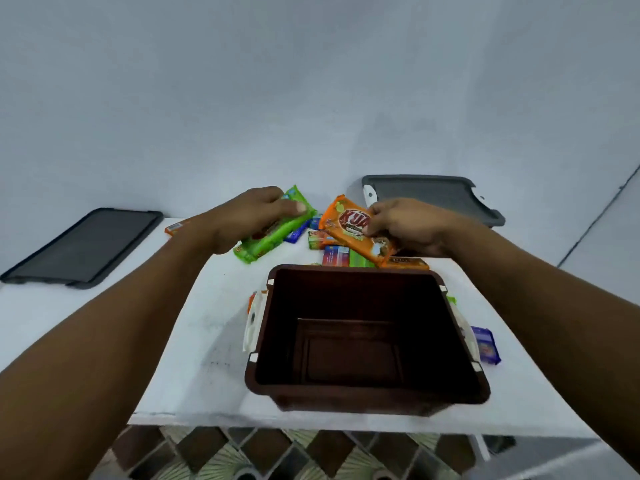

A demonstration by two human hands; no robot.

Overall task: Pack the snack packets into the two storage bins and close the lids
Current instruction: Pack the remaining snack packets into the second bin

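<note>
Green packet (273, 233) in left hand (249, 216), orange packet (356, 233) in right hand (405, 225)

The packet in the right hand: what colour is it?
Orange packet, with red lettering, held in the right hand; head view.

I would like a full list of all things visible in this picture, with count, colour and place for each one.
brown bin: one, dark brown, open and empty, front centre of the table.
white table: one, white, under everything.
green packet: one, green, under the left hand.
orange packet: one, orange, lifted in the right hand beyond the bin.
loose packets: several, orange, green, blue and red, piled behind the bin; exact count hidden.
purple packet: one, purple-blue, right of the bin.
dark lid: one, dark grey, far left.
grey lid: one, grey, back right.
left hand: one, closed on the green packet.
right hand: one, closed on the orange packet.
</note>
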